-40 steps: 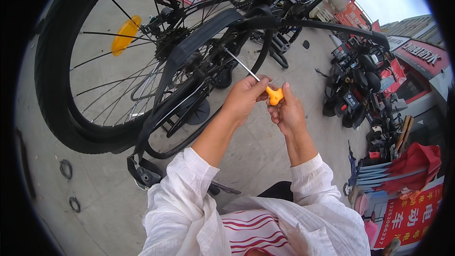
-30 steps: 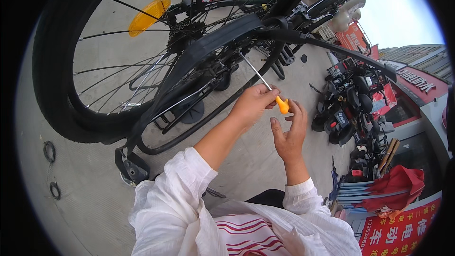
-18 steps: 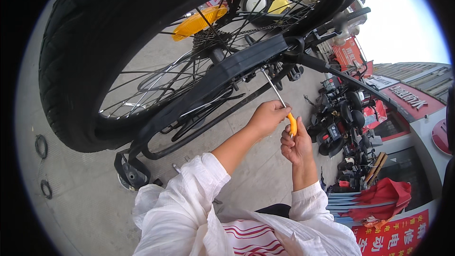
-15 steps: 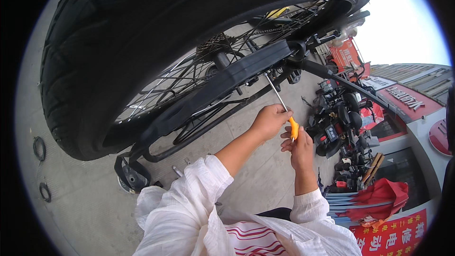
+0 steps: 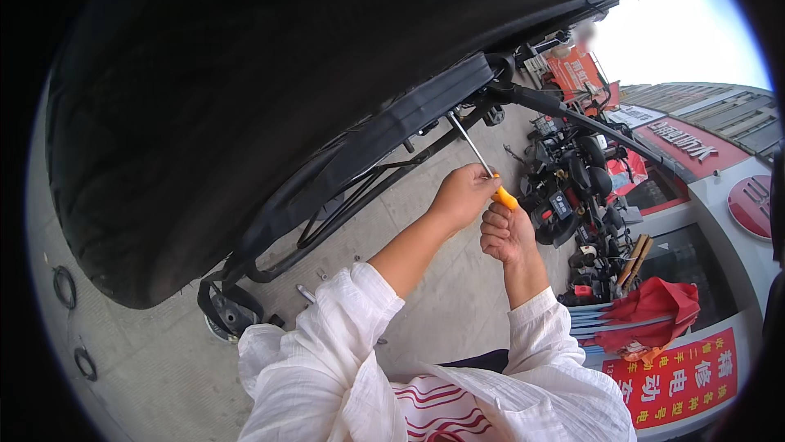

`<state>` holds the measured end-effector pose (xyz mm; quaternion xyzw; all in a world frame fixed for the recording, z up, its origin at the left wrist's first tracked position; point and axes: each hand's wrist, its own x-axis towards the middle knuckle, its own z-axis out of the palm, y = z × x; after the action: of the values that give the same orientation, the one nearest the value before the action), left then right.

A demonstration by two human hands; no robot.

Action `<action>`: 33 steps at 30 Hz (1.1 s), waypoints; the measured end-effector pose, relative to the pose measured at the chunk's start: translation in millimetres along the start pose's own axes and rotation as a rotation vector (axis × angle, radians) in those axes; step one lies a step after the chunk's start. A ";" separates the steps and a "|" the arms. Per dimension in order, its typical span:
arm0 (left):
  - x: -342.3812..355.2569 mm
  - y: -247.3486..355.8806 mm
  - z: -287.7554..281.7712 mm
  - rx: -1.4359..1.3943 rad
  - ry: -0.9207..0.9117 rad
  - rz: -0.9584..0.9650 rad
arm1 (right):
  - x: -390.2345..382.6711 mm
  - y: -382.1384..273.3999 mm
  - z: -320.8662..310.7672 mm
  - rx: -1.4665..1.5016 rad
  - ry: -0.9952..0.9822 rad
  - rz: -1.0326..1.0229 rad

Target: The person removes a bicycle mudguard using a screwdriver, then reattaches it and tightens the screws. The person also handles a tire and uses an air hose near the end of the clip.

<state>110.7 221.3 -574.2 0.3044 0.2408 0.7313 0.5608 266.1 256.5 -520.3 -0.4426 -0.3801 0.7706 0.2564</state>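
Observation:
A screwdriver [image 5: 477,156] with an orange handle and a long metal shaft points up and left at the black mudguard [image 5: 384,135] of a bicycle. My left hand [image 5: 463,193] grips it around the lower shaft. My right hand [image 5: 505,233] is closed around the orange handle just below. A huge black tyre [image 5: 270,74] fills the upper left of the view, right above both hands. White sleeves cover both forearms.
Grey paved ground [image 5: 425,295] lies under the bicycle's frame and rear rack [image 5: 245,278]. Several parked scooters [image 5: 572,188] stand to the right. Red folded cloth [image 5: 654,311] and a red signboard [image 5: 679,376] sit at the lower right, by a shopfront.
The view has moved in close under the wheel, so the tyre now hides the spokes. Both hands have raised the screwdriver toward the mudguard, and my right hand has closed on its handle.

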 end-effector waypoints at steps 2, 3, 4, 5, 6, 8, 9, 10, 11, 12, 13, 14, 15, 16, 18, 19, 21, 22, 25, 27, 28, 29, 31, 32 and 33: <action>2.9 -0.4 -1.8 0.004 -0.011 -0.058 | -4.8 -2.9 -5.2 0.087 -0.010 0.117; 1.7 1.1 -3.5 -0.013 -0.011 -0.071 | -9.5 3.6 4.6 -0.056 0.121 0.029; 0.7 2.4 -5.0 -0.029 -0.011 -0.083 | -13.3 8.8 8.7 -0.197 0.253 -0.060; -0.9 7.5 -2.3 -0.024 -0.014 -0.106 | -21.6 5.1 4.3 -0.428 0.236 -0.134; -2.9 9.8 1.1 -0.021 0.005 -0.108 | -25.0 10.2 2.7 -0.607 0.303 -0.339; -5.7 12.4 6.0 -0.013 0.048 -0.110 | -27.5 22.8 6.3 -0.962 0.428 -0.756; -5.2 11.4 6.0 -0.022 0.050 -0.094 | -28.6 21.7 2.0 -1.038 0.311 -0.839; -3.5 10.2 5.2 -0.030 0.052 -0.078 | -28.2 20.7 5.3 -1.131 0.294 -0.892; -4.0 9.0 4.9 -0.039 0.054 -0.068 | -26.5 21.0 12.0 -1.223 0.280 -0.940; -4.4 7.8 5.8 -0.033 0.054 -0.073 | -25.0 20.2 17.2 -1.315 0.265 -0.986; -4.7 6.7 7.0 -0.027 0.053 -0.078 | -24.2 18.8 19.1 -1.351 0.327 -0.978; -4.6 7.9 7.9 -0.021 0.054 -0.080 | -21.0 20.8 18.3 -1.375 0.351 -1.045; -4.8 9.1 8.2 -0.014 0.053 -0.087 | -16.7 24.5 16.2 -1.398 0.376 -1.113; -5.2 10.1 8.0 -0.007 0.051 -0.093 | -13.4 25.9 13.9 -1.420 0.402 -1.181; -5.1 8.6 6.4 -0.009 0.052 -0.087 | -9.1 24.3 11.9 -0.857 0.267 -0.792; -3.8 6.7 6.0 -0.019 0.053 -0.073 | -7.0 22.3 10.9 -0.579 0.198 -0.595; -4.5 4.5 7.0 -0.010 0.073 -0.087 | -7.4 3.9 -0.9 -0.092 -0.031 -0.157; -4.7 4.5 7.9 -0.009 0.076 -0.090 | -8.5 -2.2 -6.0 0.151 -0.145 0.062; -4.4 5.8 8.2 -0.011 0.108 -0.082 | -22.5 5.1 18.0 -0.417 0.181 -0.261; -2.2 2.4 13.0 -0.031 0.128 -0.062 | -29.2 15.1 15.0 -0.848 0.427 -0.600; -1.4 1.0 13.2 -0.019 0.114 -0.065 | -32.7 18.7 18.1 -1.130 0.438 -0.843; -1.1 1.7 11.7 -0.006 0.107 -0.066 | -35.5 21.4 25.3 -1.413 0.430 -1.088; -3.0 1.7 8.3 -0.003 0.104 -0.072 | -41.1 26.2 40.6 -1.717 0.384 -1.328; -4.2 4.9 8.4 -0.012 0.100 -0.070 | -37.5 25.9 36.3 -1.717 0.405 -1.339; -3.9 3.8 9.6 -0.025 0.090 -0.074 | -31.0 24.2 25.6 -1.722 0.433 -1.344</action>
<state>115.7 216.7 -565.6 0.2549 0.2679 0.7261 0.5797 257.1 210.6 -516.7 -0.3020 -0.8974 -0.1395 0.2900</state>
